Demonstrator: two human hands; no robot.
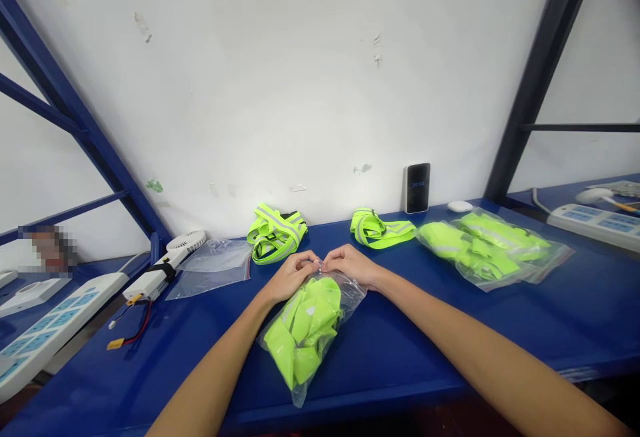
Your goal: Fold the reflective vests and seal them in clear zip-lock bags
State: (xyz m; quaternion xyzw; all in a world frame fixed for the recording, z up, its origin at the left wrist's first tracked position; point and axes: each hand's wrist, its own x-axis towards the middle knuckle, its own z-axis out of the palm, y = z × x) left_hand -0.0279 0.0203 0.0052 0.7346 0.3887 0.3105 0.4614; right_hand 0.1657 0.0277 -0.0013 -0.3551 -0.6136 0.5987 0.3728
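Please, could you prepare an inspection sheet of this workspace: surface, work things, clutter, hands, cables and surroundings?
Surface: blue tabletop.
Work things: clear bag containing yellow-green reflective strap; left loose bundle and right loose bundle near the wall; flat clear bag at left; filled bags at right.
Clutter: white fan, white box, dark-screened device, white rounded object.
Hands: left hand and right hand pinch the bag's top edge, close together.
Cables: red and black wires with yellow connector at left; white cable at far right.
Surroundings: marked white wall; blue frame left, dark post right; left power strip, right power strip.
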